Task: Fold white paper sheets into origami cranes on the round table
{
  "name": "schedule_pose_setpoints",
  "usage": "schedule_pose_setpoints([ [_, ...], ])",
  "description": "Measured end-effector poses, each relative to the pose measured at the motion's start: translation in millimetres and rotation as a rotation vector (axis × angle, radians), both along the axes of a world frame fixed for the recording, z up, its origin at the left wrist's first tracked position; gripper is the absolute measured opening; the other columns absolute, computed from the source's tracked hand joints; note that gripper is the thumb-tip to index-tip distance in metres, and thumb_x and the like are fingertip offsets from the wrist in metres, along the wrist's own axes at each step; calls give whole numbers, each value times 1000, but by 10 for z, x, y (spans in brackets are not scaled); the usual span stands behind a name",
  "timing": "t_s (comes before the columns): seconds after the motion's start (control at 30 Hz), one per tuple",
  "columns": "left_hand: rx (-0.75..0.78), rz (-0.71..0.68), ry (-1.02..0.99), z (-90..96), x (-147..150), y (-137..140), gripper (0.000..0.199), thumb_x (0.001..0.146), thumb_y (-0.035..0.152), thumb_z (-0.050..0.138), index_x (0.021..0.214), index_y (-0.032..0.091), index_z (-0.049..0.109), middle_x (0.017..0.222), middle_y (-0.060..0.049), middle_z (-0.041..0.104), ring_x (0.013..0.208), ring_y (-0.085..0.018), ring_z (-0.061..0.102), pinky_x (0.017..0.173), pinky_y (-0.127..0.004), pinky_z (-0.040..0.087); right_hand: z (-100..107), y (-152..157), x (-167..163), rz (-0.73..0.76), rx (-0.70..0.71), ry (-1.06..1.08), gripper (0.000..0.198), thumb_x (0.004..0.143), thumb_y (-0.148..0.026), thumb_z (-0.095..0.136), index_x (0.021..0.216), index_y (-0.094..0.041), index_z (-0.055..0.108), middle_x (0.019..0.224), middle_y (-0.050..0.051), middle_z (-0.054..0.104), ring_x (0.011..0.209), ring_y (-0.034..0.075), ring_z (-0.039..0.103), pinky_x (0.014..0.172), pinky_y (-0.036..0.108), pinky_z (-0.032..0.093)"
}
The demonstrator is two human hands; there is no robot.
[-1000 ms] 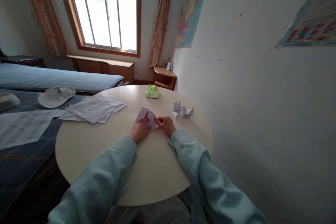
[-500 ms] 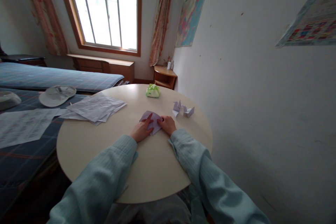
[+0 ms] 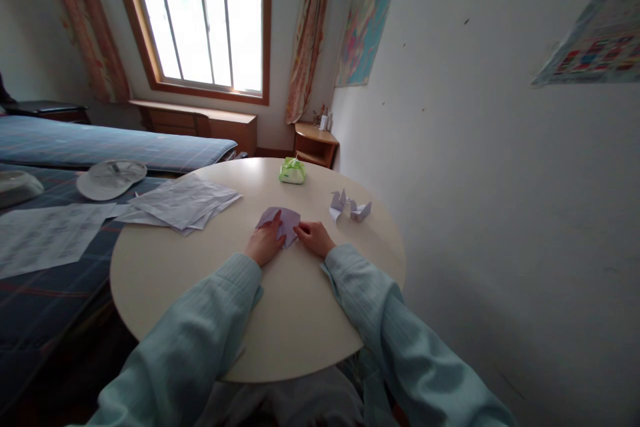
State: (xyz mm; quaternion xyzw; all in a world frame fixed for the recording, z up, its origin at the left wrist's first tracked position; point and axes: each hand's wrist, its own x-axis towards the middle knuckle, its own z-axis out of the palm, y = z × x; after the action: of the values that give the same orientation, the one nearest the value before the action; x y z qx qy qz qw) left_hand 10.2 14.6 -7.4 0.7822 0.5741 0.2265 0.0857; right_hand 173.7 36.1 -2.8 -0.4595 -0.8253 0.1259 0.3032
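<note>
A folded pale purple sheet of paper point(image 3: 290, 219) lies on the round cream table point(image 3: 300, 320). My left hand point(image 3: 266, 240) rests on its left part, with thumb and index finger apart and pressed flat onto it. At the right edge of the sheet, my right hand point(image 3: 314, 237) pinches the paper between thumb and fingertips; the other fingers are curled in. Two folded paper figures point(image 3: 338, 205) with pointed tips stand to the right, beyond my right hand.
A green packet of tissues point(image 3: 293, 171) sits at the table's far side. Loose printed sheets point(image 3: 185, 203) overlap the left edge. Beside the table, a bed point(image 3: 45, 307) bears a white cap point(image 3: 111, 180) and another sheet. The white wall point(image 3: 480, 213) runs along the right.
The folded paper has shifted left, and my left hand has moved slightly left with it. My right fingertips have slid left a little, still at its right edge.
</note>
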Motion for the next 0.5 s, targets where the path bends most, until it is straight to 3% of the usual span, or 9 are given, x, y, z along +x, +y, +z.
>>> schedule_pose_setpoints([
  [0.1, 13, -3, 29, 2, 7, -4, 63, 76, 26, 44, 132, 9, 20, 120, -11, 51, 112, -20, 43, 94, -31, 33, 6, 9, 6, -43, 5, -10, 34, 80, -35, 39, 58, -15, 56, 51, -1, 52, 50, 8, 42, 50, 19, 24],
  [0.27, 61, -16, 95, -11, 0, 5, 41, 78, 27, 42, 116, 14, 45, 117, -10, 53, 109, -19, 46, 94, -31, 33, 14, 21, 25, -165, -32, -26, 36, 82, -35, 38, 62, -15, 60, 56, 2, 59, 54, 9, 48, 52, 20, 27],
  [0.5, 74, -27, 55, 9, 0, -14, 28, 76, 24, 43, 101, 15, 52, 104, -9, 58, 98, -20, 52, 87, -31, 38, 18, 6, 16, -84, -44, 2, 31, 81, -34, 41, 68, -15, 63, 59, 1, 62, 55, 9, 50, 53, 18, 30],
])
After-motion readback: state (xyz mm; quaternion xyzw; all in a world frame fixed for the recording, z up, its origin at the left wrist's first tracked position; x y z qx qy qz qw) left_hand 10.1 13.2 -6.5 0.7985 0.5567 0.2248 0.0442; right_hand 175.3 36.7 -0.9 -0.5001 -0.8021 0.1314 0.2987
